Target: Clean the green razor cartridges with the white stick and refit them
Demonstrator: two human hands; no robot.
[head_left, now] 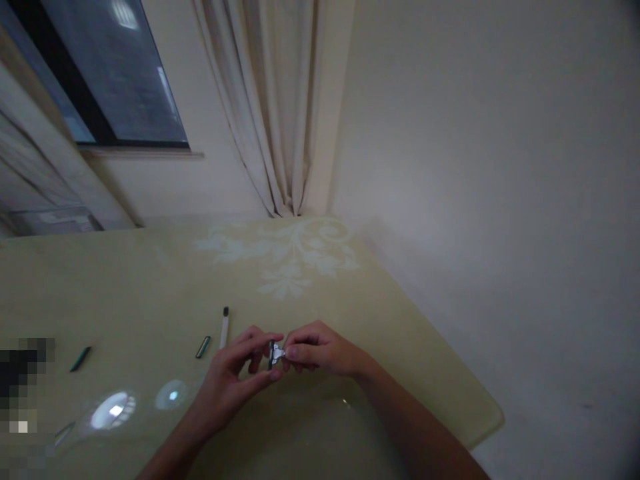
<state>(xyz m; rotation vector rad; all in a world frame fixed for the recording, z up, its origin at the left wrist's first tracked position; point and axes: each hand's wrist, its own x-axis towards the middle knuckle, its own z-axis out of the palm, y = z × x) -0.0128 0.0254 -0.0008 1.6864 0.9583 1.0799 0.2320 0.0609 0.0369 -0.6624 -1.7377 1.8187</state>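
Light, even pressure suits the razor head [271,356], its ends grasped by the left hand's [223,383] fingers, its silver neck [279,354] by the right hand's [327,350].

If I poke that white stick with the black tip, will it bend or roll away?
The white stick looks straight and stiff, so it probably won't bend. It's thin, so it's likely light. The table looks shiny and smooth, so it might slide; I can't tell if it's round enough to roll.
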